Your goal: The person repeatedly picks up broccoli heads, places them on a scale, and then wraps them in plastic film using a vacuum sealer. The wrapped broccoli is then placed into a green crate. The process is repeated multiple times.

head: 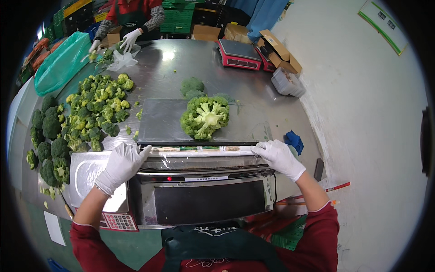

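Observation:
My left hand (122, 166), in a white glove, pinches the left end of the plastic film at a film wrapping machine (210, 200). At the other end of the film roll (204, 153), my gloved right hand (280, 158) holds the film between thumb and fingers. The film edge runs between both hands, over a roll with a printed core. Just beyond it, a broccoli head (205, 117) lies stem side up on the flat metal plate (159, 120) of the machine. More broccoli (192, 86) sits behind it, partly hidden.
Many broccoli florets (98, 108) and larger heads (51, 125) are piled at the left. A scale (91, 170) stands by my left arm; a red scale (239, 54) and plastic trays (287, 83) are at back right. A gloved co-worker (131, 40) handles broccoli across the table. A blue cloth (294, 141) lies right.

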Demonstrator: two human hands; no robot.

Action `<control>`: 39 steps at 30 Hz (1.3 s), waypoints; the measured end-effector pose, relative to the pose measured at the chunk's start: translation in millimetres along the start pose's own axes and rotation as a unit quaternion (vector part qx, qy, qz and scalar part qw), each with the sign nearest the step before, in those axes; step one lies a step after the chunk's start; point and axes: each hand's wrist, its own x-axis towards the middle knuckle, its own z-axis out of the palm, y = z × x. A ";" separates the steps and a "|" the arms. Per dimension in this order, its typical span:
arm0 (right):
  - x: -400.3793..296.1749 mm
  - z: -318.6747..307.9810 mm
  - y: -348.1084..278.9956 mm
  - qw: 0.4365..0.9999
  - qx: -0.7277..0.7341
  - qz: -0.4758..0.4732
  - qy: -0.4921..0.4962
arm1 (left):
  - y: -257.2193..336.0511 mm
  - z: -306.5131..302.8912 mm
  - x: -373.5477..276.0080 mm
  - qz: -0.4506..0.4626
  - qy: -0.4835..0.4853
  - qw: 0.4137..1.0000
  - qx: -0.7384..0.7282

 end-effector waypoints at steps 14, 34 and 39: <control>-4.1 54.4 -11.9 0.885 0.378 0.181 0.202 | -0.9 21.5 24.2 -0.084 -0.012 0.906 -0.415; 131.1 83.5 38.0 0.978 0.163 0.048 0.118 | 11.2 29.7 159.5 0.003 0.008 0.970 -0.245; 129.2 53.4 5.0 0.886 0.416 0.076 0.191 | 16.5 1.8 144.0 0.054 0.142 0.963 -0.224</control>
